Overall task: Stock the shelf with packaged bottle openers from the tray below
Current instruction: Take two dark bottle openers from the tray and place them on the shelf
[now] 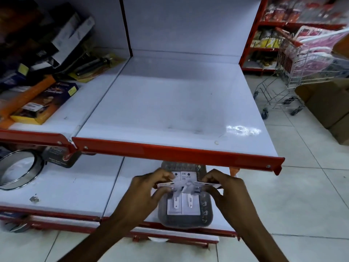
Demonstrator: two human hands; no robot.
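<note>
A dark grey tray (186,223) rests on the lower shelf, under the front lip of the white upper shelf (170,103). In it lie white cards with packaged bottle openers (182,204), side by side. Just above the tray, my left hand (149,188) pinches one packaged opener (170,185) by its left end. My right hand (221,186) pinches another packaged opener (200,185) by its right end. The two held packs meet in the middle, flat and edge-on to me.
The upper shelf's red front rail (177,154) runs right above my hands. Boxed goods (39,103) crowd the left bay. A metal ring (17,169) lies on the lower left shelf. A shopping cart (294,69) and cardboard boxes (328,103) stand on the tiled floor to the right.
</note>
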